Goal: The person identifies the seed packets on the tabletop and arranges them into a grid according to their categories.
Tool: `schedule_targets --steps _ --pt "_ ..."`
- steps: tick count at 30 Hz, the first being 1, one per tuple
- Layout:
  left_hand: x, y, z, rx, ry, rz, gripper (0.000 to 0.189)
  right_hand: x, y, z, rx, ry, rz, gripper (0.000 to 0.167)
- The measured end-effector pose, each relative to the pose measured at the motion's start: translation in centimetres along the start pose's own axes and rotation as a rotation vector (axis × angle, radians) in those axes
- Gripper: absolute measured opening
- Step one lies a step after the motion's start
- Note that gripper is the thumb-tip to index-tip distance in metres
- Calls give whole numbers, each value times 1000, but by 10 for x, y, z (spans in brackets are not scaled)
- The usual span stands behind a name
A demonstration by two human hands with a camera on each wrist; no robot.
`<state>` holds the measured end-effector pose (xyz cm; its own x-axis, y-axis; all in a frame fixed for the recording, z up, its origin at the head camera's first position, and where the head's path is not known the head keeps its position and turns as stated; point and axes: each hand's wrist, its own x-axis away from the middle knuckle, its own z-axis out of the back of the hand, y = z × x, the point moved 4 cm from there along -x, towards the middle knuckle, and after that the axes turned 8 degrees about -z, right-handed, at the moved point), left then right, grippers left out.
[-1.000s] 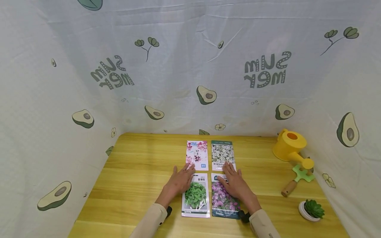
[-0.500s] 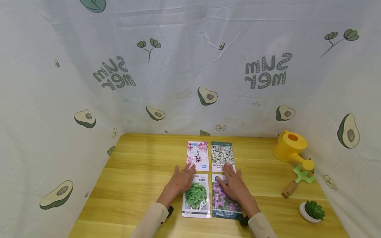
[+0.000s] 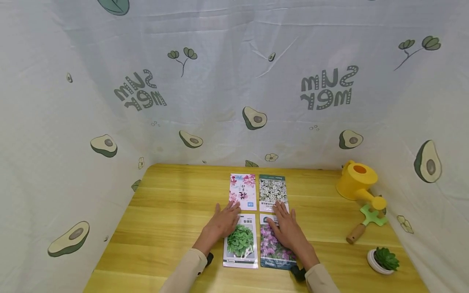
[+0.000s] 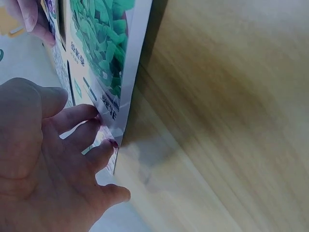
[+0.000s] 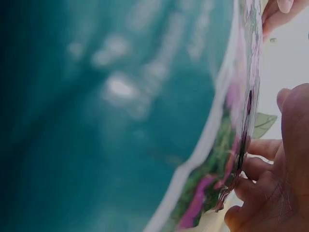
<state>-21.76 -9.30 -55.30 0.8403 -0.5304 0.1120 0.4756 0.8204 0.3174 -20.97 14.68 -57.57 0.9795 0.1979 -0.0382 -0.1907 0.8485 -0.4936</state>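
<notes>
Four-square in two rows, seed packets lie flat on the wooden table [image 3: 176, 228]. At the back are a pink blossom packet [image 3: 242, 187] and a white-flower packet [image 3: 272, 190]; in front, a green-leaf packet [image 3: 240, 242] and a purple-flower packet [image 3: 275, 248]. My left hand [image 3: 221, 223] spreads its fingers over the left pair, fingertips on the pink packet's lower edge. Fingers extended, my right hand [image 3: 289, 228] rests across the right pair and partly covers both. In the left wrist view the green-leaf packet [image 4: 104, 48] is beside the fingers. The purple-flower packet [image 5: 145, 96] fills much of the right wrist view.
A yellow watering can [image 3: 353, 181] stands at the back right. Before it lie a green-headed hand fork [image 3: 373, 214] with a wooden handle and a small potted succulent [image 3: 385, 259]. A printed white cloth [image 3: 220, 81] encloses the table's back and sides.
</notes>
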Motion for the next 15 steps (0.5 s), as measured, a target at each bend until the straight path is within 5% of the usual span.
schedule_targets --steps 15 --pt "7 7 -4 -63 31 -4 55 11 -2 4 -2 16 -1 68"
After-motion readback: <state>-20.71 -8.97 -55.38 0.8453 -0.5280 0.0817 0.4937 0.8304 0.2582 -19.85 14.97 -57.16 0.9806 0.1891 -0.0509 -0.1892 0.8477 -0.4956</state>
